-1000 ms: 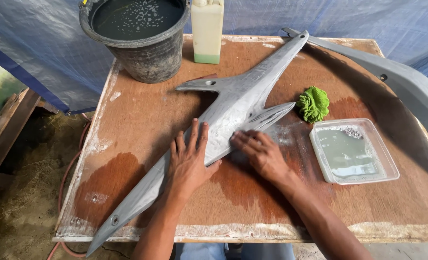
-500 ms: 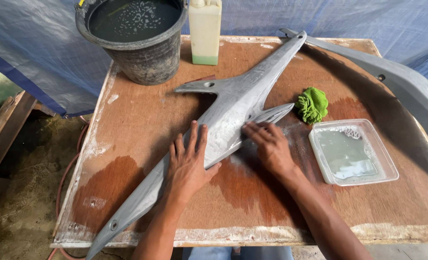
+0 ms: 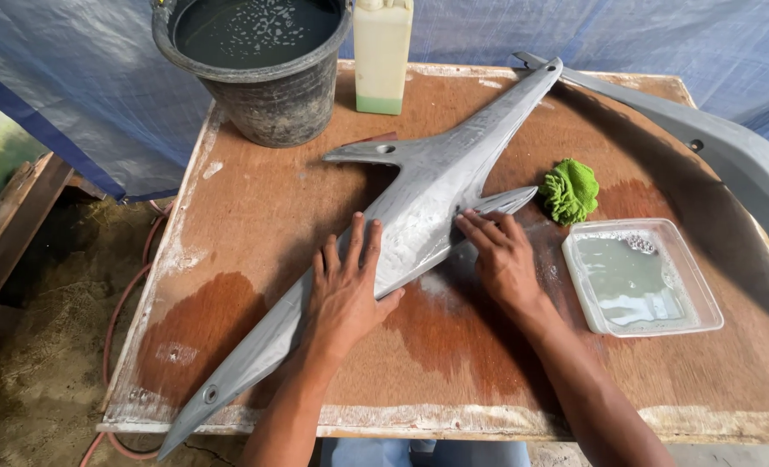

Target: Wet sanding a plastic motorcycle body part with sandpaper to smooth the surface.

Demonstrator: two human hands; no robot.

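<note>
Since a second ago the right hand (image 3: 503, 257) has slid up the frame along the grey plastic panel (image 3: 419, 216), from its lower edge toward the short pointed fin right of centre; the left hand (image 3: 347, 290) has kept its place; the left hand lies flat, fingers spread, pressing the panel's middle; the right hand lies flat too, fingers together and extended, fingertips on the panel's edge, clamped on nothing; the panel runs diagonally from the lower left, where its tip overhangs the front edge of the wooden table (image 3: 255, 216), to the upper right near the far edge; a green scouring pad (image 3: 570, 190) sits just right of the fin, and a shallow clear tray of water (image 3: 639, 277) lies below it, near the right wrist; a black bucket (image 3: 259, 73) and a pale bottle (image 3: 382, 52) stand at the top; bare wet board lies open left of the panel and along the front edge.
</note>
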